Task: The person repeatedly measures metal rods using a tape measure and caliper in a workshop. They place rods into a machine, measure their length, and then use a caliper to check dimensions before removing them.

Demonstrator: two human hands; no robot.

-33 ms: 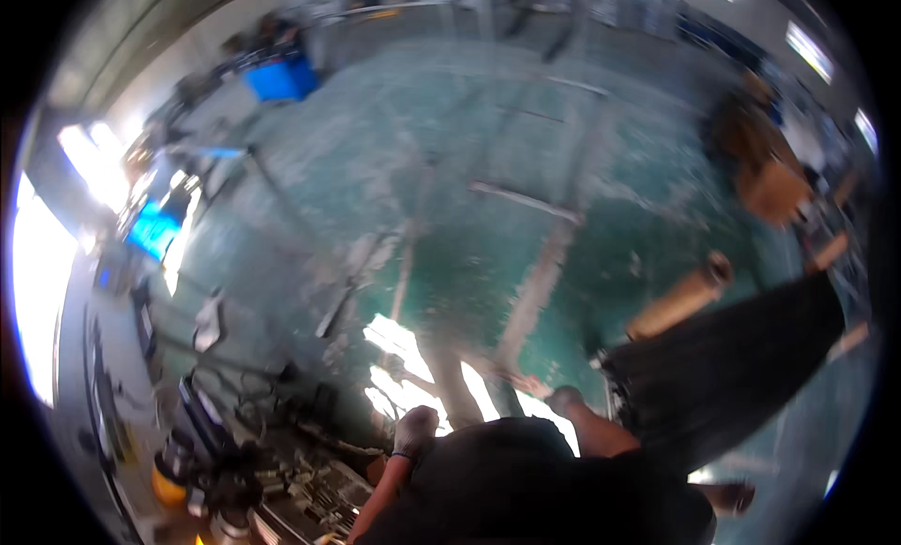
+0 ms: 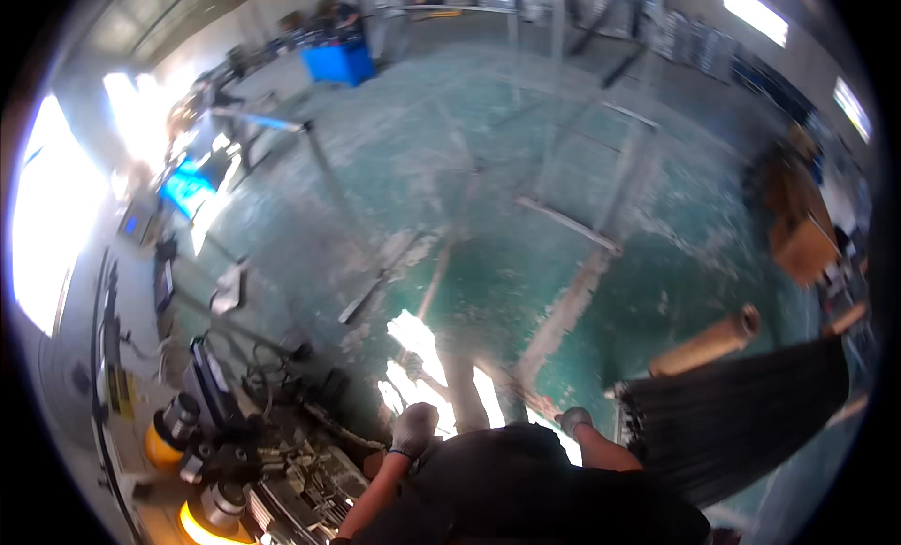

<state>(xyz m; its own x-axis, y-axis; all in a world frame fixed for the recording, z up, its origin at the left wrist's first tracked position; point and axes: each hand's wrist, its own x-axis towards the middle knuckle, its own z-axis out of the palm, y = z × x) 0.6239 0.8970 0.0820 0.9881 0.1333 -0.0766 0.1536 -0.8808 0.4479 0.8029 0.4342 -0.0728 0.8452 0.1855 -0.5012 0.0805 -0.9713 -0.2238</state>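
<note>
My left hand (image 2: 415, 429), in a pale glove, hangs just left of my dark-clothed body. Its fingers are curled in, and nothing shows in them. A machine with metal parts (image 2: 305, 493) is nearest to it, at the lower left. On the other side, my right hand (image 2: 574, 419), also gloved, looks loosely closed with nothing visible in it. Close to its right is a stack of dark, ribbed material (image 2: 741, 418). Neither hand appears to touch anything. Bright sunlit patches (image 2: 415, 343) lie on the floor ahead of me.
Yellow-based cylindrical units (image 2: 167, 437) sit beside the machine. A brown roll (image 2: 704, 343) lies beyond the dark stack, with a cardboard box (image 2: 802, 230) farther right. A thin metal frame has its bar (image 2: 568, 226) on the green floor (image 2: 469, 263). A blue bin (image 2: 338, 64) stands far left.
My view has swung left and tipped up a little, so the surroundings sit farther right and lower. The picture is sharper. Both hands stay at my sides.
</note>
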